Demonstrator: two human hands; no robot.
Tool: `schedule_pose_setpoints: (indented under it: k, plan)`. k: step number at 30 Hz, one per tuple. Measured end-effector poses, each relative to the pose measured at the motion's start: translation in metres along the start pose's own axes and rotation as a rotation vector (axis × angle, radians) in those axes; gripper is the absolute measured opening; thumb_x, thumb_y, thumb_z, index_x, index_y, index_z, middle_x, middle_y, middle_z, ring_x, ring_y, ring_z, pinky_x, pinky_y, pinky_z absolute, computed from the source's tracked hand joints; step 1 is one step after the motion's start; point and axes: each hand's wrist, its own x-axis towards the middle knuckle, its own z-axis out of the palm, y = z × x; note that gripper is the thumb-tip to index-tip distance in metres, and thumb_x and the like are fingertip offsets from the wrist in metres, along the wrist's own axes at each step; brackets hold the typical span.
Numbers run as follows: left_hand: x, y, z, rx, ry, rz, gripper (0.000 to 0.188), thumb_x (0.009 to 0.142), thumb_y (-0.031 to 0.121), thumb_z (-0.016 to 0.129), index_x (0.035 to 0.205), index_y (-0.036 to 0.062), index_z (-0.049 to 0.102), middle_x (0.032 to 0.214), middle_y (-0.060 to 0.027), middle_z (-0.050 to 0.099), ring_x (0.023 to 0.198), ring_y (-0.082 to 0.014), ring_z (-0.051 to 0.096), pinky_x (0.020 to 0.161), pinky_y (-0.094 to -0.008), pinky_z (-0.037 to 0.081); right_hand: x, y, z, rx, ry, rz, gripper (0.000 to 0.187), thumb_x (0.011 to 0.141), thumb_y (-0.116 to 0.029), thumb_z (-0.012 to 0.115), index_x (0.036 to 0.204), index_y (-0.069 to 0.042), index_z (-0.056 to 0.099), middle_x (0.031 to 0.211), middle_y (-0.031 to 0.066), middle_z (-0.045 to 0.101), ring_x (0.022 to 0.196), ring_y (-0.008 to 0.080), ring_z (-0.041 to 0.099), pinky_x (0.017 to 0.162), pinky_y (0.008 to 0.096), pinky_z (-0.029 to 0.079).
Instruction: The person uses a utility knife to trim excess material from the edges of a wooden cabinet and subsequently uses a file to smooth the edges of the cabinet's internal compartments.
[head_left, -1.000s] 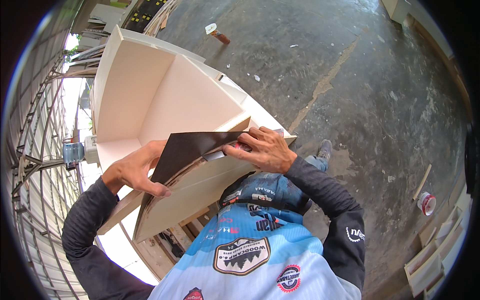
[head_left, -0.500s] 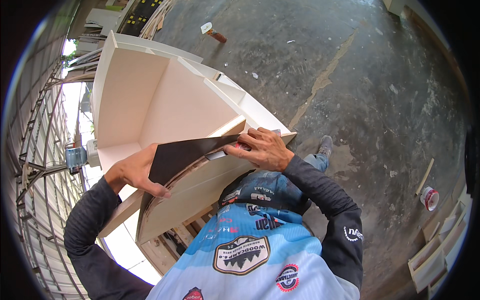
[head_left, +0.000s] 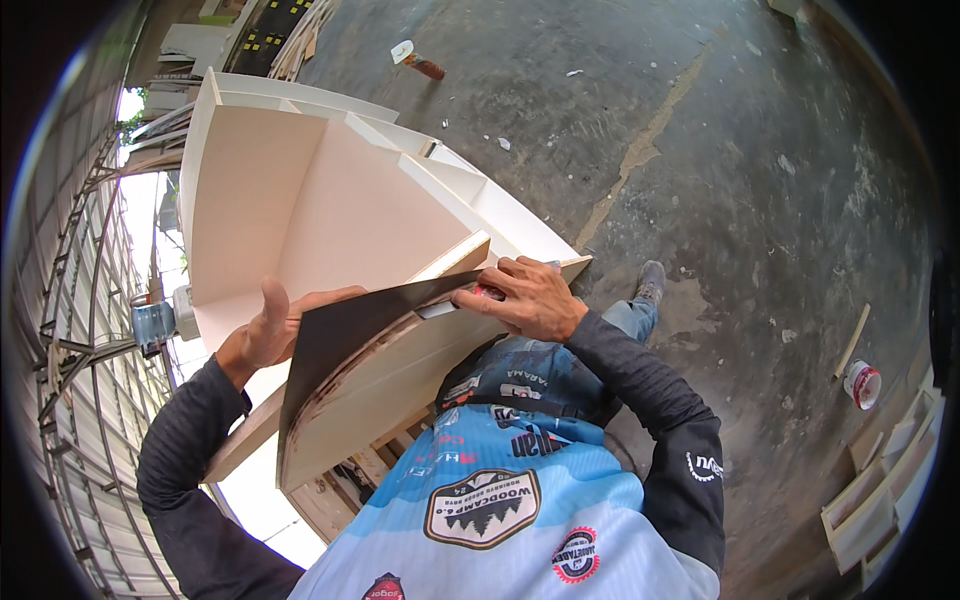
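A thin dark sheet [head_left: 350, 325] stands along the curved edge of a pale wooden panel [head_left: 390, 385], with a rough brown line where they meet. My right hand [head_left: 535, 300] is closed round a small red tool [head_left: 489, 292] at the sheet's right end. A flat metallic piece [head_left: 437, 310], apparently its blade, sticks out beside the thumb against the curved edge; most of the tool is hidden by my fingers. At the sheet's left end, my left hand [head_left: 268, 335] has its thumb raised and its fingers stretched out behind the sheet, fingertips partly hidden.
A large white curved cabinet frame [head_left: 255, 160] with open compartments lies beyond the panel. On the concrete floor [head_left: 740, 200] are a brown bottle-like object [head_left: 425, 67], a white-and-red can [head_left: 861, 385] and a wood strip [head_left: 851, 340]. White framed pieces [head_left: 880, 490] stand at right.
My left hand has let go of the sheet's front face, lifting its thumb and shifting its fingers behind the sheet. My right hand has hardly moved.
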Motion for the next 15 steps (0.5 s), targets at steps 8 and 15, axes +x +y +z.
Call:
schedule_pose_setpoints:
  k: [8,15]
  plan:
    - [0.037,0.029,0.014,0.144,-0.097,-0.064,0.108,0.092,0.083,0.014,0.142,-0.0079,0.045,0.138,-0.0133,0.052,0.132,-0.0192,0.045,0.115,-0.0321,0.031,-0.007,0.006,0.002,0.030,0.061,0.035,0.066,0.072,-0.008,0.074,0.133,-0.029,0.062,0.101,0.0024,0.064,0.082,0.0190,0.062,0.070,0.0335,0.054]
    - [0.045,0.021,0.022,0.091,0.019,-0.158,0.091,0.098,0.075,0.020,0.131,-0.0030,0.053,0.126,-0.0084,0.057,0.121,-0.0144,0.051,0.110,-0.0285,0.036,-0.014,0.007,0.004,0.060,0.075,0.065,0.064,0.074,-0.006,0.072,0.133,-0.028,0.062,0.093,0.0018,0.062,0.080,0.0181,0.061,0.068,0.0335,0.052]
